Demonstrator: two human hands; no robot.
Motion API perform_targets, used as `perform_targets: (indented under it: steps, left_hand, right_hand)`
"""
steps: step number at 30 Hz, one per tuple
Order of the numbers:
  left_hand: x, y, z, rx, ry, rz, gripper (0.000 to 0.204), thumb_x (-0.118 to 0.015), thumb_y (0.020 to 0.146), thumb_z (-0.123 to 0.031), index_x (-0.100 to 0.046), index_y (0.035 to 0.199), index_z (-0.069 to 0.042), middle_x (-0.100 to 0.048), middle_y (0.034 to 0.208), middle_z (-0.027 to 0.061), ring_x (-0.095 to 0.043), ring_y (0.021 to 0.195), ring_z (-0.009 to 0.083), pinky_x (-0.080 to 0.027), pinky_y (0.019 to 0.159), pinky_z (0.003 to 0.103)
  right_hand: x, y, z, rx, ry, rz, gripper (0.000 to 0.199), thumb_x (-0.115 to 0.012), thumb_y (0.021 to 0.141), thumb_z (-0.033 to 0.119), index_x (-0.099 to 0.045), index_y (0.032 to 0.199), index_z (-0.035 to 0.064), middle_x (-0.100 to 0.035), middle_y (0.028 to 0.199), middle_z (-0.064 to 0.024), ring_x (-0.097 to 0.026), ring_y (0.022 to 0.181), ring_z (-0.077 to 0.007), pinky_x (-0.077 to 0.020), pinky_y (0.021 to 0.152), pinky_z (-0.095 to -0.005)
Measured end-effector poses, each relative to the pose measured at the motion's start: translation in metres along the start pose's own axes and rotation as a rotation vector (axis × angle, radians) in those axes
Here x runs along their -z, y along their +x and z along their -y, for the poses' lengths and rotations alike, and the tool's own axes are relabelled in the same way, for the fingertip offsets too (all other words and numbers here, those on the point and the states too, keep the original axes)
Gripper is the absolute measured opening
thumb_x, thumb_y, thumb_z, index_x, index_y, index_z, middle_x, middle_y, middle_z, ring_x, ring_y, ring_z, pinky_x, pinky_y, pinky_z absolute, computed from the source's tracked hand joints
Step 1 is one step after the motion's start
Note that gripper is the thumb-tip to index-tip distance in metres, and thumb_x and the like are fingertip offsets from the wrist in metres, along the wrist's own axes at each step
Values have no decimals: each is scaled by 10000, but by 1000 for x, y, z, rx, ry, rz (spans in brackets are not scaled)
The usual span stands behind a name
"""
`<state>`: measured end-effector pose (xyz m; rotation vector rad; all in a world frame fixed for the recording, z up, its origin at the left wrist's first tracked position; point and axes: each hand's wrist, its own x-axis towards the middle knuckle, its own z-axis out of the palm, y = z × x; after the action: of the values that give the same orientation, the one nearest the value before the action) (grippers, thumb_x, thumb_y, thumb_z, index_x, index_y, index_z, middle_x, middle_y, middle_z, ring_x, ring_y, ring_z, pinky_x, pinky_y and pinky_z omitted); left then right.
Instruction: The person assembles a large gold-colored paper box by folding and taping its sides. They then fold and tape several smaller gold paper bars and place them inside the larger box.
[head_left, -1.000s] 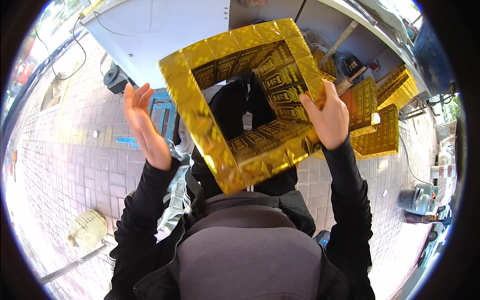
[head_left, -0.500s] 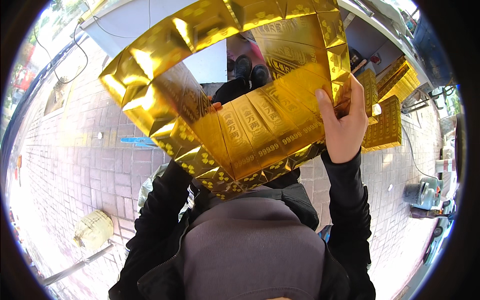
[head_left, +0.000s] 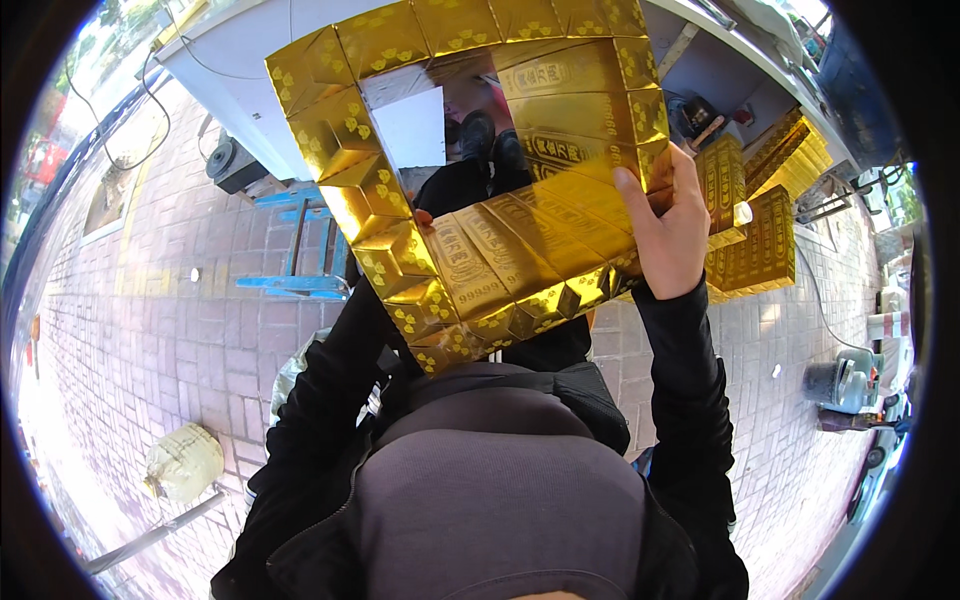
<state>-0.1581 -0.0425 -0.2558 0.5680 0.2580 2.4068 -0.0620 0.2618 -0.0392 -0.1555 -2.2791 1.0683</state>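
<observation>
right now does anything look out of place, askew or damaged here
Mildly: the gold boxes at right sit at differing angles, not lined up. The gold frame in the right hand is tilted but shows no clear tear.

pale sack (head_left: 185,462) on brick paving (head_left: 230,345); blue frame (head_left: 290,284) near white panel (head_left: 228,95)

A: Print on the hollow rectangular frame of shiny gold foil (head_left: 500,255)?

B: Lower inner wall: Chinese characters in upright panels. Numerals, one digit repeated, run along its bottom edge by the lower-left corner. Right inner wall: similar characters, with numerals near the right edge.

A: Rim?

B: Yellow three-part signs, spaced along the facets.

A: Stacked gold block-shaped boxes (head_left: 768,245), past the frame's right edge?

B: Vertical panels of characters; too small to read.
</observation>
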Motion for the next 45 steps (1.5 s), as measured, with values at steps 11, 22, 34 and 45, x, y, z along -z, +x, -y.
perform_targets:
  steps: [11, 22, 34, 45]
  left_hand:
    - [36, -3, 4, -22, 214, -130, 558, -527, 1025, -400, -441, 1443, -42, -630, 1259, 177, -629, 1142, 259, -530, 972, 361]
    - [-118, 46, -45, -362, 659, -476, 585, -451, 1053, -338, -357, 1503, 24, -592, 1358, 151, -591, 1226, 243, -438, 1071, 362]
    - [-226, 55, 8, -294, 1855, -67, 1171, -768, 762, -68, 46, 1604, -62, -597, 1152, 142, -553, 1034, 229, -418, 1014, 363]
    - [-215, 40, 42, -103, 1987, 150, 939, -794, 800, -241, -243, 1535, -46, -578, 1229, 139, -565, 1166, 282, -238, 1164, 519]
  right_hand:
    - [5, 1, 0, 8, -68, 46, 515, -755, 867, 222, -550, 1274, -17, -691, 868, -96, -653, 712, -157, -517, 675, -288]
    - [-6, 21, -112, -256, 623, 79, 307, -655, 961, 180, -605, 1196, -10, -675, 1041, -18, -621, 909, -98, -494, 785, -249]
    - [-61, -33, -256, -1064, 1047, 217, 292, -574, 964, 120, -578, 1226, -8, -690, 1060, -104, -640, 822, -167, -525, 673, -298]
    - [31, -15, -137, -161, 318, -131, 206, -569, 947, 65, -605, 1146, 25, -673, 968, -58, -570, 725, -85, -470, 643, -228]
